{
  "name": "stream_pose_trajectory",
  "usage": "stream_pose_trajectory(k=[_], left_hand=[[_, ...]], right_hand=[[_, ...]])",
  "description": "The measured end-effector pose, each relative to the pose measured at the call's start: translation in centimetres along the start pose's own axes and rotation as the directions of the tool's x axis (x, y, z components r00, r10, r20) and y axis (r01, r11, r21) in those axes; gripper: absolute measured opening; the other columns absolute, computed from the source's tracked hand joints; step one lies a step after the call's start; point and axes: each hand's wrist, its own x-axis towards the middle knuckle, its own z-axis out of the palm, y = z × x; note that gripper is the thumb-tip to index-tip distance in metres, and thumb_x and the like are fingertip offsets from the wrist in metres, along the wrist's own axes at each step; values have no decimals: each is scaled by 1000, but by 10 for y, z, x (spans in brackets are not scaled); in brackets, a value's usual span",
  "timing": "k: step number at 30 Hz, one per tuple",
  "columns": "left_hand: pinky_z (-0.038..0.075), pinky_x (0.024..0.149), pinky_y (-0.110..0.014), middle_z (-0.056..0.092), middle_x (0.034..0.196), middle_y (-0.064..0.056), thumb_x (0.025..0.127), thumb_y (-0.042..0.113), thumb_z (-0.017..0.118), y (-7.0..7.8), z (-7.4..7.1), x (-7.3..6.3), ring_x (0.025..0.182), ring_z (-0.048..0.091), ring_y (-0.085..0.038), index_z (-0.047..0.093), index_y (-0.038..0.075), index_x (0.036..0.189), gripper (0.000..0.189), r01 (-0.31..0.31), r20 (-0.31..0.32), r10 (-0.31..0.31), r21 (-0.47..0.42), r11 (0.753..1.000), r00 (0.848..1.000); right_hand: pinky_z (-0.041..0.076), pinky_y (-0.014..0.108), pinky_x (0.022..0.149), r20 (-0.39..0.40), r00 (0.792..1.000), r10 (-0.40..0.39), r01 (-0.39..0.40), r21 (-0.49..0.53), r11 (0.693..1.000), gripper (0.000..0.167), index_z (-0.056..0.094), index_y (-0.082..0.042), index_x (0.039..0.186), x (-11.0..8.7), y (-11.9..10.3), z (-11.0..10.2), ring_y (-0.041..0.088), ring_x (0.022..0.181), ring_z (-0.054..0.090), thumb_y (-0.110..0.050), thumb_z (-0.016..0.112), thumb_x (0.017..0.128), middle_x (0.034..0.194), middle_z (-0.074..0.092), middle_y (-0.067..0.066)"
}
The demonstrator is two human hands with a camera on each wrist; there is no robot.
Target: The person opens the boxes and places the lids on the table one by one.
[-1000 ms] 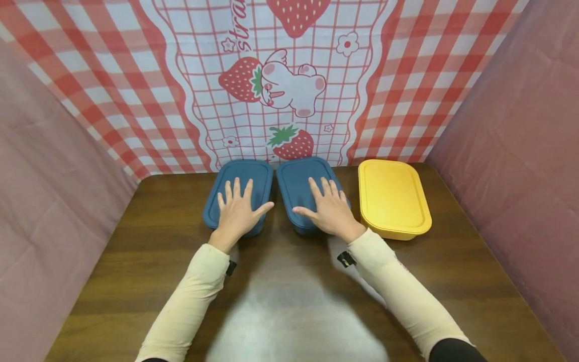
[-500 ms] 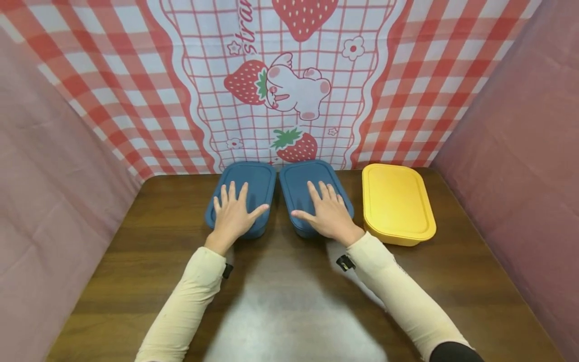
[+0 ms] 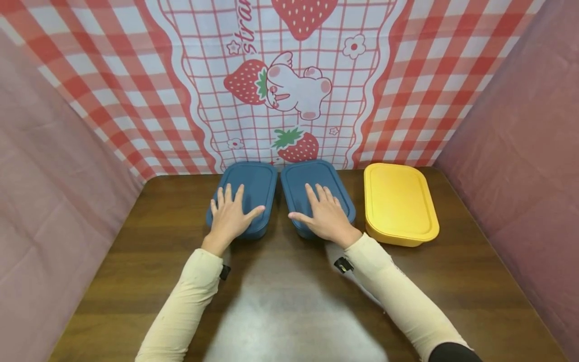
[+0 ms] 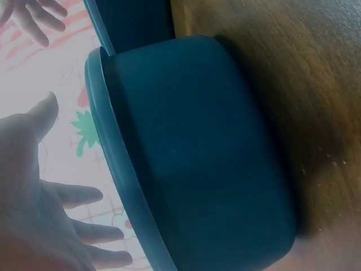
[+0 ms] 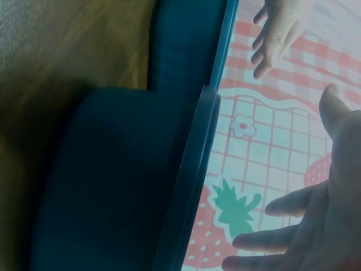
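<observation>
Two blue lidded boxes stand side by side against the back cloth. Over the left blue box [image 3: 253, 176] my left hand [image 3: 228, 217] is spread, fingers straight and thumb out to the right. Above the right blue box [image 3: 307, 176] is my right hand [image 3: 327, 217], likewise spread, its thumb pointing left. In the left wrist view, a gap shows between the left hand [image 4: 34, 197] and the lid [image 4: 121, 164]. The right wrist view shows the right hand [image 5: 321, 209] also apart from its lid [image 5: 189, 169]. Neither hand holds anything.
A yellow lidded box [image 3: 400, 201] stands to the right of the blue ones on the wooden table [image 3: 135, 271]. Behind them hangs a red-and-white strawberry cloth [image 3: 181, 125]. Pink cloth covers the left side [image 3: 54, 176] and the right side [image 3: 506, 151].
Both hands have drawn slightly back toward me and the left has shifted a little left, fingers still spread. The camera view has shifted slightly; the boxes stay in place.
</observation>
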Motion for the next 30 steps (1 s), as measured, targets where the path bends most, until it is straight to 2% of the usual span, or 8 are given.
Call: stream_pose_trajectory(k=[12,30], left_hand=[[4,116,-68,5,162,-26,88,64,57,-10,2,1,149,-2,-47,19,11,156,95,30,38,-30,-12,999,999],[5,115,-69,6,161,-28,88,64,56,-24,4,0,149,-2,-48,20,10,156,94,47,34,-46,-27,999,998]], right_hand=[[22,63,116,3,1000,1,-1,28,1000,95,19,-8,156,0,-6,7,46,147,19,-69,49,89,159,22,24],[21,57,119,6,999,-37,36,39,999,94,20,-4,155,2,-16,14,42,147,22,-65,50,91,157,26,25]])
